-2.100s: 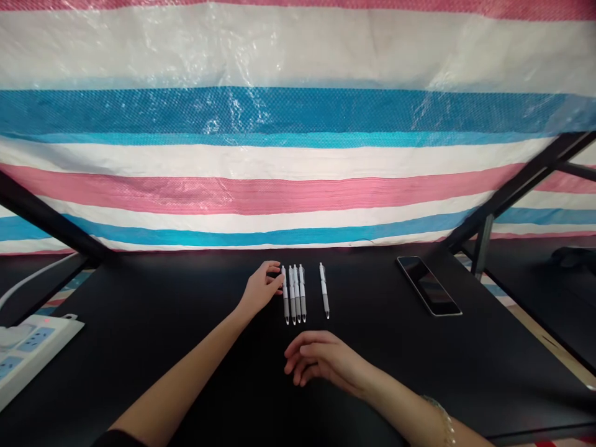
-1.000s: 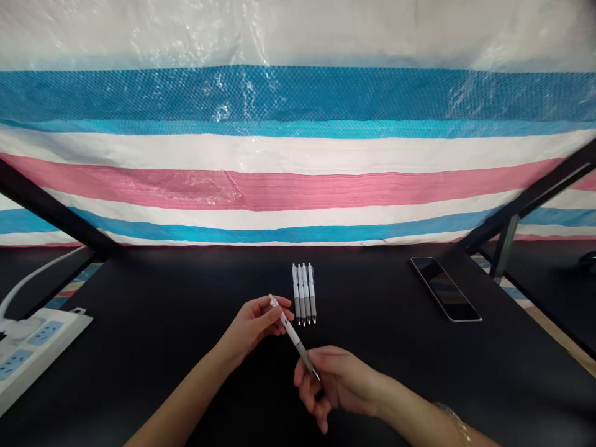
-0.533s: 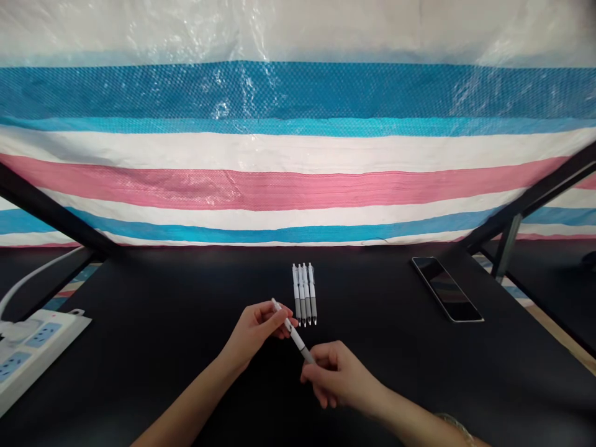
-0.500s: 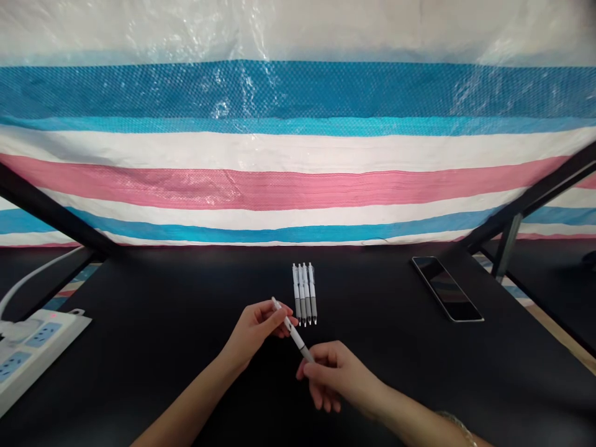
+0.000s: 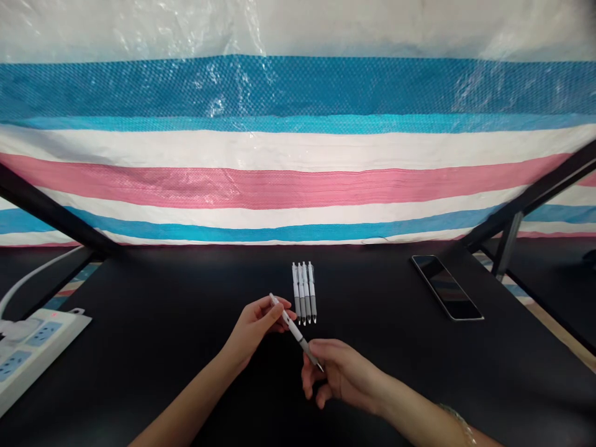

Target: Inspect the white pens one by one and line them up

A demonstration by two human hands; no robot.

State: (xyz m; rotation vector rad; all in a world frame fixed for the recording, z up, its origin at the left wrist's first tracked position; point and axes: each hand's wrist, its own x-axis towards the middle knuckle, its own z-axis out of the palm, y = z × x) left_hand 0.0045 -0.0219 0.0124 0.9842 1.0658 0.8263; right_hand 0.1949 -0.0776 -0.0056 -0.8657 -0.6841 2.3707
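Note:
A white and grey pen (image 5: 294, 329) slants between my hands above the table, its tip pointing down and to the right. My left hand (image 5: 257, 324) pinches its upper, white end between thumb and fingers. At the grey grip near the tip is my right hand (image 5: 344, 375), with the thumb and fingers closed about it and the metal point showing past them. Just beyond my left fingertips, several matching pens (image 5: 305, 293) lie side by side in a row, tips toward me.
A phone (image 5: 447, 288) lies face up on the black table (image 5: 195, 279) at the right. On the left edge sits a white power strip (image 5: 41, 347) with a cable. Black frame bars (image 5: 526, 198) slope at both sides before a striped plastic sheet (image 5: 298, 186).
My right hand has shifted its fingers on the grip, so the pen's grey part and tip now show more. The left hand has hardly moved.

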